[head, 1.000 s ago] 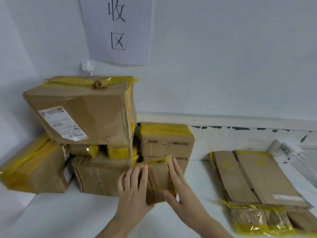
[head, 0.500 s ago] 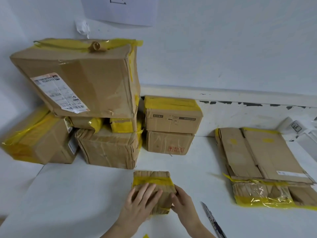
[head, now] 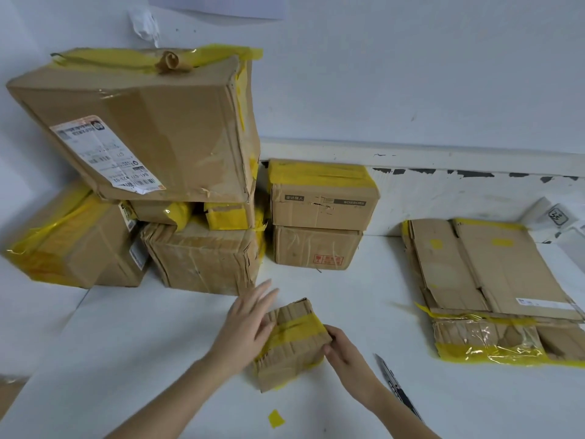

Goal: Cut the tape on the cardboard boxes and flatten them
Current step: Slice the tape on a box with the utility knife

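A small cardboard box, banded with yellow tape, sits on the near middle of the white desk. The left hand lies flat on its left side, fingers straight. The right hand pinches the box's right corner. A utility knife lies just right of that wrist, untouched. To do this well, I'd keep the left hand pressing the box steady, take the knife, and slit the band with the blade running away from the fingers. The uncut boxes are stacked at far left.
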### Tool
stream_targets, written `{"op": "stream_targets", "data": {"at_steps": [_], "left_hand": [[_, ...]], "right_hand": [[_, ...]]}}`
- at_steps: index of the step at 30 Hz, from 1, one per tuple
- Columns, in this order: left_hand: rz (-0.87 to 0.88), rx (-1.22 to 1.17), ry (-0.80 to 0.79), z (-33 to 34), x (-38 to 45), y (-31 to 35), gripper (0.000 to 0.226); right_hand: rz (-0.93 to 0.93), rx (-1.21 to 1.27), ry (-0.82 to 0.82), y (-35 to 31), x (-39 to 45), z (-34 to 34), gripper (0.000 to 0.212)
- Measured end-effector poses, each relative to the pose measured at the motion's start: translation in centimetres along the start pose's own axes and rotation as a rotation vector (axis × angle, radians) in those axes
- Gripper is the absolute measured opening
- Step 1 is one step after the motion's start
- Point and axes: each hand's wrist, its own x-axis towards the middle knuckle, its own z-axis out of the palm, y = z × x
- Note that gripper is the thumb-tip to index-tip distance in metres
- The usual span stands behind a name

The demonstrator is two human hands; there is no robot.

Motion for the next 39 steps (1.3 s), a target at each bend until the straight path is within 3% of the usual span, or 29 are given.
{"op": "stream_targets", "data": {"at_steps": [3, 7, 10, 13, 16, 20, 24, 28, 32, 35, 38, 39], "left_hand": [[-0.325, -0.248, -0.388, 0.1, 1.5, -1.2, 0.068], [-0.4, -0.237, -0.462, 0.9, 1.5, -1.5, 0.062], [-0.5, -0.295, -0.469, 1.6, 0.4, -0.7, 0.08], [-0.638, -0.485, -0.355, 2.9, -1.6, 1.2, 0.093], [-0.695, -0.682, -0.146, 4.5, -2.9, 3.2, 0.098], [-0.769, -0.871, 0.036, 5.1, -2.5, 4.9, 0.066], [-0.782, -0.765, 0.099, 4.5, -1.6, 4.8, 0.022], [-0.792, -0.693, 0.038, 3.8, -0.5, 4.4, 0.024], [-0.782, -0.596, -0.037, 4.3, -0.2, 3.9, 0.029], [-0.748, -0.622, -0.02, 4.7, -0.1, 3.4, 0.02], [-0.755, -0.763, 0.09, 4.7, 0.3, 3.2, 0.008], [-0.763, -0.796, 0.123, 4.7, 0.4, 3.1, 0.01]], "right_hand": [[-0.005, -0.04, -0.04, -0.1, 0.4, -0.5, 0.026], [0.065, -0.145, -0.063, 0.6, 0.3, -1.9, 0.039], [0.134, -0.307, 0.148, 1.6, -0.4, -4.2, 0.034], [0.218, -0.633, 0.313, 3.3, -2.4, -6.8, 0.029], [0.375, -0.902, 0.266, 4.8, -4.7, -8.0, 0.043], [0.449, -0.957, 0.172, 5.6, -5.8, -8.3, 0.049], [0.506, -0.939, 0.115, 5.3, -6.1, -8.2, 0.015], [0.565, -0.971, 0.059, 4.7, -6.2, -7.6, 0.046], [0.521, -0.697, 0.22, 3.4, -6.2, -7.8, 0.03], [0.357, -0.498, 0.328, 0.1, -5.3, -7.6, 0.01], [0.151, -0.703, 0.255, -3.7, -3.5, -6.0, 0.005], [0.122, -0.821, 0.221, -4.9, -2.9, -5.2, 0.016]]}}
